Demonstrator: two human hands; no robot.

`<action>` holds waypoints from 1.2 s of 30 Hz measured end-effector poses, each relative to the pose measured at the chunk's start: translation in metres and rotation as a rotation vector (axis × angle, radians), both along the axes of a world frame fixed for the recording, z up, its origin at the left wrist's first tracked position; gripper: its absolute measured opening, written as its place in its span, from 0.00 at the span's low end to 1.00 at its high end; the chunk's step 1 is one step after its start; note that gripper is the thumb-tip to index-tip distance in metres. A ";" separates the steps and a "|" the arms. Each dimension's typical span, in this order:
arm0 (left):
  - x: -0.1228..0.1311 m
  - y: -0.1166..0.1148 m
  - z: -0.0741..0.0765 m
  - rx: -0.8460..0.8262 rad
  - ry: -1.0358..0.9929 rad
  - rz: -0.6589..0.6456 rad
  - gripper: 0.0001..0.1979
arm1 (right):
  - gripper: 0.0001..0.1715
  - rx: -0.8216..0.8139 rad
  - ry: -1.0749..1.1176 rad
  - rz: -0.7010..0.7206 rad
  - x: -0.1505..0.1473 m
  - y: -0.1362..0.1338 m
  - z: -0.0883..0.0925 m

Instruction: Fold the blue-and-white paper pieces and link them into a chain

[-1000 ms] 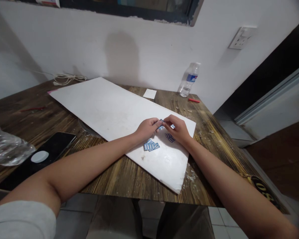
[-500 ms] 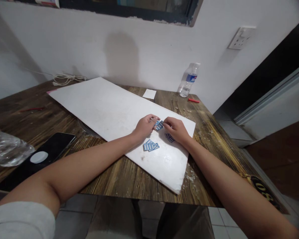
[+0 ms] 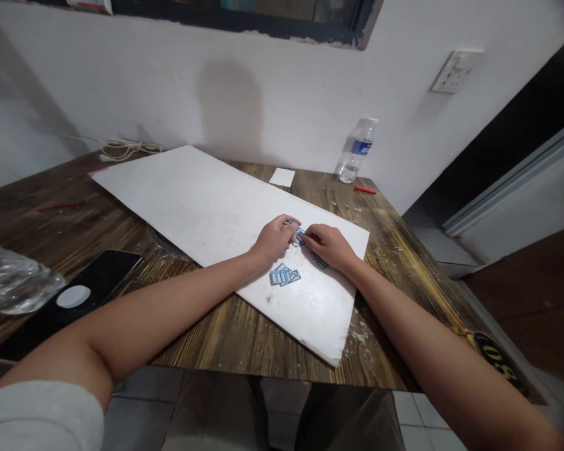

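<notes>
A large white board (image 3: 207,207) lies across the wooden table (image 3: 244,338). My left hand (image 3: 275,238) and my right hand (image 3: 326,245) meet over its right end, both pinched on a small blue-and-white paper piece (image 3: 299,236) held between their fingertips. A little pile of the same blue pieces (image 3: 284,275) lies on the board just below my left hand. Another few blue pieces (image 3: 320,260) peek out from under my right hand.
A black phone (image 3: 61,300) and a lying plastic bottle (image 3: 14,279) are at the left front. A standing water bottle (image 3: 356,150), a red pen (image 3: 365,189) and a white paper slip (image 3: 282,176) sit at the back. A coiled cord (image 3: 126,148) lies by the wall.
Both hands have drawn slightly closer together and shifted a little left on the board, with the blue piece still pinched between them.
</notes>
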State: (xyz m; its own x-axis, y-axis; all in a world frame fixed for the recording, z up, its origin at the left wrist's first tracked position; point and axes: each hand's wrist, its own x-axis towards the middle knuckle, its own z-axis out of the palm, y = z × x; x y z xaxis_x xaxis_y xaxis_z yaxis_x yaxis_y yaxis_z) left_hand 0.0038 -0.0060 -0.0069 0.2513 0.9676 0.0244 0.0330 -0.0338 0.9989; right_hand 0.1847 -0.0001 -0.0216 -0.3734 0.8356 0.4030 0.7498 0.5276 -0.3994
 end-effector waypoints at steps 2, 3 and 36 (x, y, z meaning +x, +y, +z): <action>0.000 0.000 0.000 0.015 0.020 0.006 0.08 | 0.09 -0.004 -0.011 -0.002 0.000 0.000 0.001; 0.000 0.000 0.000 0.020 0.029 0.012 0.10 | 0.09 -0.008 -0.019 -0.002 0.000 0.000 0.001; 0.000 0.001 -0.002 0.042 -0.143 -0.067 0.14 | 0.10 -0.034 -0.029 0.009 0.000 0.000 0.001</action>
State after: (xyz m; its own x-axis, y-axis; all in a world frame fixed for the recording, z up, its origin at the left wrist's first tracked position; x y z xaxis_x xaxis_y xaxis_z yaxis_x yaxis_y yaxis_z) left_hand 0.0038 -0.0048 -0.0092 0.3067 0.9461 0.1045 -0.1133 -0.0727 0.9909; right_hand 0.1844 -0.0004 -0.0202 -0.3924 0.8449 0.3634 0.7566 0.5212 -0.3948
